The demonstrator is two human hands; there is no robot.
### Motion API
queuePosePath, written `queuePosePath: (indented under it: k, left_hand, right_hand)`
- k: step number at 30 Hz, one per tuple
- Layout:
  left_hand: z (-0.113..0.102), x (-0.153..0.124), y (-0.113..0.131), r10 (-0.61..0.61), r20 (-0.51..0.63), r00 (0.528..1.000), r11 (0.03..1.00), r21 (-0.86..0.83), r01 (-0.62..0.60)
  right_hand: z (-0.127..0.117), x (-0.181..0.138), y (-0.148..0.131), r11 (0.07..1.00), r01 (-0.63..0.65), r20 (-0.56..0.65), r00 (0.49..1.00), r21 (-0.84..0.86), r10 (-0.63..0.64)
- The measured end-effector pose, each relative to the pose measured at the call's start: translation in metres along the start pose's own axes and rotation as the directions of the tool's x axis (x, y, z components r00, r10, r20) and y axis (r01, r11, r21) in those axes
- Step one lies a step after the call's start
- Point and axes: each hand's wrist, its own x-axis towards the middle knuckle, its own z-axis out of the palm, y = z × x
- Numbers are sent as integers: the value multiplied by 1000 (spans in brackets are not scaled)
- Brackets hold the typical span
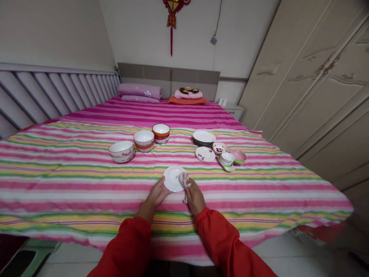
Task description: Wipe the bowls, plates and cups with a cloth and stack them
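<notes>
A small white plate (172, 179) is held up over the striped bed cover, a faint blue mark at its middle. My left hand (158, 192) grips it by the lower left edge. In my right hand (195, 197) is a bunched pale pink cloth (184, 179), pressed to the plate's right side. Beyond my hands, to the right, lie a flowered plate (205, 154) and a stack of plates (203, 136). Off to the left stand stacked bowls: a flowered pair (121, 151), a second pair (144, 140) and an orange-rimmed stack (161, 132).
Small white bowls (226, 158) sit on a green-edged dish beside a pink bowl (238, 155) and a patterned square dish (220, 148). Folded bedding (140, 92) lies by the headboard (150, 73). A wardrobe (311, 73) borders the right; a slatted rail (57, 88) runs along the left.
</notes>
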Motion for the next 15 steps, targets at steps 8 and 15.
queuePosePath:
  k: [8,15]
  left_hand:
    - [-8,4,0,-16,9,1000,1000,4,16]
    - [-5,2,1,0,-42,999,999,-54,-2]
  right_hand:
    - [20,82,-6,971,-133,133,978,-197,161]
    - [48,74,-32,964,12,199,979,-265,42]
